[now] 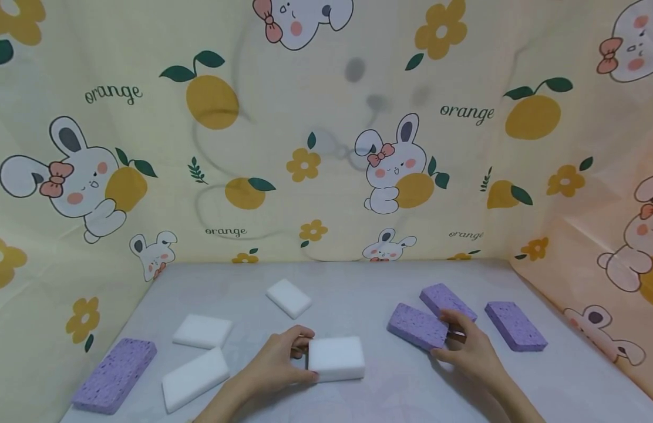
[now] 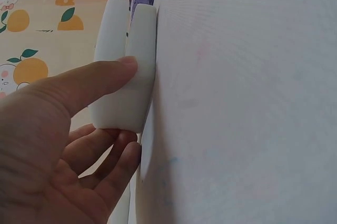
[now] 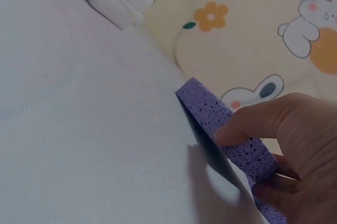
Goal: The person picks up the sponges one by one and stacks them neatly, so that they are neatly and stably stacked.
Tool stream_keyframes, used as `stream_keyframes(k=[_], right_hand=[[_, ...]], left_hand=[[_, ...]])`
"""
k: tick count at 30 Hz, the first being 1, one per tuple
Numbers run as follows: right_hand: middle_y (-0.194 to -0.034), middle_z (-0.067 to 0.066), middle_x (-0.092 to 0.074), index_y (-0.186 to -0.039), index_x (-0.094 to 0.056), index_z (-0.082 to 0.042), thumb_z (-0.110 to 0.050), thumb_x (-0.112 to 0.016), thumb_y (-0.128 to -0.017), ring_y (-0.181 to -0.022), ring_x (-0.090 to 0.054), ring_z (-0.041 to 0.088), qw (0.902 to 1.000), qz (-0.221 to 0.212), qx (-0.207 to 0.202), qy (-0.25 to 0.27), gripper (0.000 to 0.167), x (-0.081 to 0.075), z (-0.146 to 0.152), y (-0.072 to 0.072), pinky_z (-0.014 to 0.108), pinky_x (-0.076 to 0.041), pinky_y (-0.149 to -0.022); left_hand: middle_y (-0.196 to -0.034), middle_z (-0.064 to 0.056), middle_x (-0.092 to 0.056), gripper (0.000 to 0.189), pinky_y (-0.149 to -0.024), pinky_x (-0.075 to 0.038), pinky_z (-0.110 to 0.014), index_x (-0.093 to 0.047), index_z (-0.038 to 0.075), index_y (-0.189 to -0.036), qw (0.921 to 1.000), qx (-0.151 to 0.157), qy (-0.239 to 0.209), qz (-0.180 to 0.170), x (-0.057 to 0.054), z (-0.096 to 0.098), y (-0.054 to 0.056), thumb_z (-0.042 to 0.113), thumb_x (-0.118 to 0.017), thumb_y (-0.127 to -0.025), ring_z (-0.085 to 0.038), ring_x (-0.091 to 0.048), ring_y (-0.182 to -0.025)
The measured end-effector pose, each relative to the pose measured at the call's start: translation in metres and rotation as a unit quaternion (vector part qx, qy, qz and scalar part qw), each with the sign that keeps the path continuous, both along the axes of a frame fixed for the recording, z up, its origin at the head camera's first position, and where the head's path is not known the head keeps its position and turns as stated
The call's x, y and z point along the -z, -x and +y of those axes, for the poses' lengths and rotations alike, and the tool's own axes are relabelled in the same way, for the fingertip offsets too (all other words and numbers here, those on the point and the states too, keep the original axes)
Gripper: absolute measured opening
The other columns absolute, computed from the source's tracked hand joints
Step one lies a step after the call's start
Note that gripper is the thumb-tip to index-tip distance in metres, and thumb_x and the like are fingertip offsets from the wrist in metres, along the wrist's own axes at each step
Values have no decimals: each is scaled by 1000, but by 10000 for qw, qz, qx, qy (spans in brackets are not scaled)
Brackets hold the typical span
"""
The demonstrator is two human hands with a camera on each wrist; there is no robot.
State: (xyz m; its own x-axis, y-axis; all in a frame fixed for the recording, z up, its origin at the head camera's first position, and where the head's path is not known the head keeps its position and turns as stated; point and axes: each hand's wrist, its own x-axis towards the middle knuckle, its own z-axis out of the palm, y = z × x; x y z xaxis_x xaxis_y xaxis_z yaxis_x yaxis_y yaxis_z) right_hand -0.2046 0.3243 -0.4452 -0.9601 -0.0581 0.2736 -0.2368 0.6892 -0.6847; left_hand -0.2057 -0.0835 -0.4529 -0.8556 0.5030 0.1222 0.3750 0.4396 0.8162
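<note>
Two white sponges (image 2: pixel 139 45) lie stacked one on the other at the front middle of the table. My left hand (image 1: pixel 281 361) grips the stack at its left end, the thumb at the near side and the fingers at the far side. In the left wrist view my thumb tip lies close to the seam between the two. My right hand (image 1: pixel 471 349) pinches a purple sponge (image 1: pixel 417 326) by its right end, thumb on the near edge. A dark shadow shows under this sponge in the right wrist view. Behind it lies a second purple sponge (image 1: pixel 447 301), partly hidden by my fingers.
Another purple sponge (image 1: pixel 515 326) lies at the right, and one more purple sponge (image 1: pixel 115 375) at the far left. White sponges lie at the left: a back one (image 1: pixel 202 331), a front one (image 1: pixel 195 379), and one (image 1: pixel 289 298) farther back. A patterned cloth (image 1: pixel 326 129) surrounds the table.
</note>
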Motion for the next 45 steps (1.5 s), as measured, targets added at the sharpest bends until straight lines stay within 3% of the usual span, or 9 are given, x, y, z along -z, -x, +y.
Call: stream_keyframes(k=[15, 26, 33, 45], right_hand=[[-129, 24, -54, -136, -45, 5, -6, -89, -68, -117, -54, 39, 9988, -88, -126, 473, 82, 1, -2, 1, 40, -50, -95], [-134, 22, -51, -139, -43, 4, -17, -88, -74, -120, -52, 36, 9948, -375, -32, 941, 82, -3, -4, -1, 31, -50, -97], [-133, 21, -53, -138, -45, 2, -16, -88, -73, -118, -52, 34, 9939, -228, -71, 1077, 80, -5, -8, -5, 23, -48, -96], [-133, 17, -54, -134, -49, 0, -10, -87, -74, -114, -56, 14, 9854, -119, -501, 1621, 72, -8, -25, -13, 22, -46, -98]], left_hand=[[-121, -6, -67, 67, -91, -54, -38, -55, 6, -127, 10000, 17, -13, 43, 0, 0, 0, 30, -88, -73, -18, -66, -101], [-121, -6, -67, 67, -91, -53, -41, -56, 6, -126, 9999, -8, -63, -83, -2, 0, -1, 29, -88, -73, -19, -65, -102], [-122, -5, -67, 66, -91, -54, -40, -56, 7, -126, 9999, -11, -43, -92, -3, 1, -1, 28, -89, -73, -19, -65, -101], [-119, -4, -68, 66, -89, -54, -36, -56, 6, -125, 9999, 22, -73, 70, -1, 0, 0, 28, -89, -72, -15, -65, -99]])
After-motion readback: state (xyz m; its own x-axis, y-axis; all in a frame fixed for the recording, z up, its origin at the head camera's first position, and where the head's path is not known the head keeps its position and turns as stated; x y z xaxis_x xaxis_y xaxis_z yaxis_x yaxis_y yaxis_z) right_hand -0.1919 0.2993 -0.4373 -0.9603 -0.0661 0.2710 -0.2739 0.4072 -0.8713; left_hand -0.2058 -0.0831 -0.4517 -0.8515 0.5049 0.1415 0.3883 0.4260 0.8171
